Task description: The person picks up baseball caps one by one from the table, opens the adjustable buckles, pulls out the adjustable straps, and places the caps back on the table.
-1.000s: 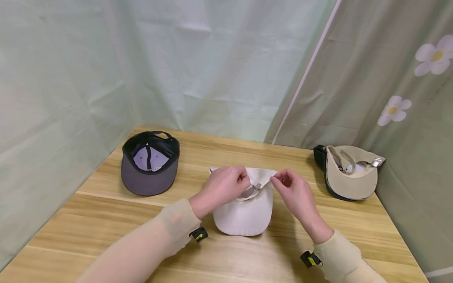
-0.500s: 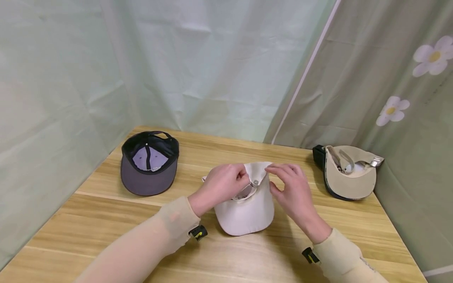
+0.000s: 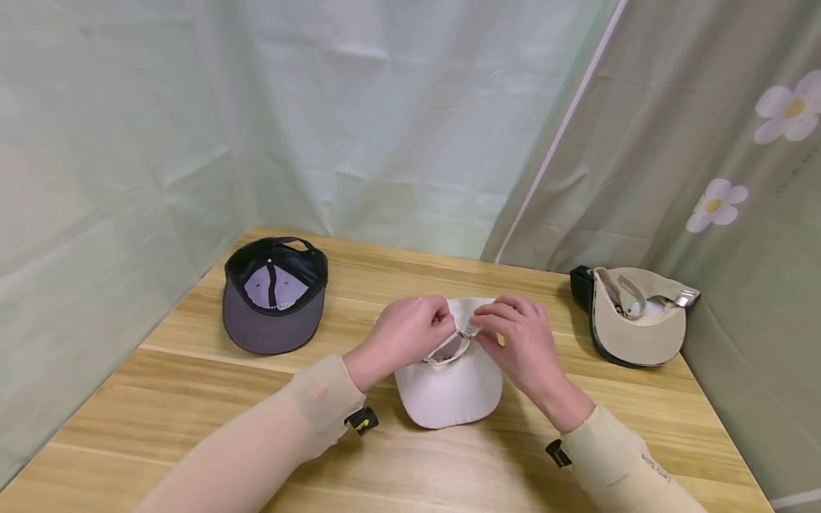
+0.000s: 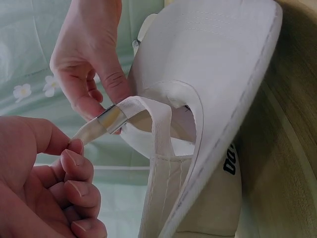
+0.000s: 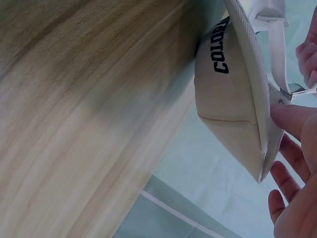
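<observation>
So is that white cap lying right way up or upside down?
Upside down: the white cap rests crown-down, inside and back strap facing up.

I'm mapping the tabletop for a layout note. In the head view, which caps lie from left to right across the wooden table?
Dark grey cap with purple lining → white cap held between both hands → beige cap with a metal buckle.
</observation>
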Tool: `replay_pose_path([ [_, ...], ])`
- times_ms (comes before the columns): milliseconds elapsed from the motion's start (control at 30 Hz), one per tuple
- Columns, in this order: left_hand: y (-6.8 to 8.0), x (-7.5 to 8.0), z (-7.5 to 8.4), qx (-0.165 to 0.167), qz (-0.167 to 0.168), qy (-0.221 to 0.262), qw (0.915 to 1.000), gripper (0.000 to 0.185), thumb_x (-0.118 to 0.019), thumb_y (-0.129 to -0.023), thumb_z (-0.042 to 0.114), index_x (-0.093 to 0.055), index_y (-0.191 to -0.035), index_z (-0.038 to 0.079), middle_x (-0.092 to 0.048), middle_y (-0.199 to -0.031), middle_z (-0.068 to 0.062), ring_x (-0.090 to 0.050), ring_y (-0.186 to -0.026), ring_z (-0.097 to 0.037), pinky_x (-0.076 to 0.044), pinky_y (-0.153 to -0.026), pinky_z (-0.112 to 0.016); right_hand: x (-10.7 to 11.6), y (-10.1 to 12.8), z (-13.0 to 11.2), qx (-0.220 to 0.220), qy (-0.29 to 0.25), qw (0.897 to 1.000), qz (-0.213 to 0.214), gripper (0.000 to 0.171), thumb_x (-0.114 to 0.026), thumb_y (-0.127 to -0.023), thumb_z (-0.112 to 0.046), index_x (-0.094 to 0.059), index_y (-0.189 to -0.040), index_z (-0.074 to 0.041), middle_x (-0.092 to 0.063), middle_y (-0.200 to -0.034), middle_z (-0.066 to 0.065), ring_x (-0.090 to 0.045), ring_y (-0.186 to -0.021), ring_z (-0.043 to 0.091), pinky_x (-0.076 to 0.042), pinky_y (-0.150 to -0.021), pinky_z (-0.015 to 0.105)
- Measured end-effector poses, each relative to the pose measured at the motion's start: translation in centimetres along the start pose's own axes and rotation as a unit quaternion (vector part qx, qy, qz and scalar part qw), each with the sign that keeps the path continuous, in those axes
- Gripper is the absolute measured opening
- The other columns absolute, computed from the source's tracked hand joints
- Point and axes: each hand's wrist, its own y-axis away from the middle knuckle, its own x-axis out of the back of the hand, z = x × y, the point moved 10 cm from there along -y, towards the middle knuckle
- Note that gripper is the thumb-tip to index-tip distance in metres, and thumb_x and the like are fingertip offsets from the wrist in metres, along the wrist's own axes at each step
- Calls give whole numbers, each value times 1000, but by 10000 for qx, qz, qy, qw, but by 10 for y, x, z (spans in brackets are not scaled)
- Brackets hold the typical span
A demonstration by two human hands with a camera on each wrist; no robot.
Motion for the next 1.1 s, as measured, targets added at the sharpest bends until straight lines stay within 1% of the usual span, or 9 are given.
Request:
replay_pose_path([
  [233,0,1,0,-25,81,14,10000,18,-62,-98,13,-64,-81,19,-51,-64,8,-50,-59,-11,-39,-59,-31,2,1,-2,139,20,9998,139,26,-100,-77,-4,-88,-98,-14,-82,-99,-1,-67,-106,30,-46,-96,56],
  [433,0,3,-3,20,162,15,9999,21,-60,-105,17,-65,-85,19,-53,-66,8,-52,-61,-12,-42,-62,-33,5,3,-3,207,22,9994,289,24,-101,-77,-5,-88,-95,-13,-80,-93,-1,-68,-101,30,-46,-94,54],
  [500,1,4,-2,-15,216,-109,9997,25,-61,-110,22,-66,-86,18,-53,-66,7,-52,-60,-13,-42,-60,-33,6,3,-4,222,16,9992,320,24,-101,-77,-5,-87,-95,-13,-79,-93,0,-68,-101,30,-46,-94,54],
  [567,2,6,-1,-113,350,-343,9987,28,-62,-113,27,-68,-87,17,-54,-66,8,-52,-59,-13,-41,-59,-33,6,4,-4,220,14,9992,337,23,-100,-77,-5,-87,-95,-13,-79,-92,0,-69,-100,30,-46,-94,53],
  [667,3,10,1,-258,580,-719,9954,32,-65,-113,33,-69,-86,17,-55,-66,8,-52,-58,-14,-42,-58,-33,6,4,-4,166,23,9993,328,22,-100,-79,-5,-87,-95,-12,-78,-92,1,-69,-99,31,-47,-93,53],
  [733,4,9,3,-372,652,-897,9931,33,-68,-112,34,-68,-83,17,-55,-66,8,-52,-59,-14,-43,-59,-34,5,4,-4,107,34,9995,303,20,-99,-80,-6,-86,-94,-12,-77,-91,0,-69,-98,30,-47,-93,53],
  [800,5,6,5,-462,599,-1008,9920,33,-71,-110,34,-67,-81,18,-55,-66,9,-53,-59,-13,-45,-61,-35,4,4,-3,42,39,9996,269,19,-99,-81,-7,-86,-94,-12,-77,-91,0,-69,-97,30,-47,-94,52],
  [900,7,-1,8,-555,410,-1112,9914,33,-73,-108,38,-67,-82,20,-56,-67,10,-54,-61,-13,-47,-64,-36,3,3,-3,-39,37,9997,229,16,-98,-83,-9,-86,-94,-12,-77,-91,0,-69,-97,30,-47,-94,52],
  [1100,9,-13,13,-651,86,-1207,9905,34,-74,-107,44,-67,-83,21,-56,-67,12,-54,-61,-12,-49,-71,-38,3,2,-4,-149,8,9997,202,13,-96,-87,-12,-84,-92,-11,-76,-90,1,-69,-96,30,-47,-95,52],
])
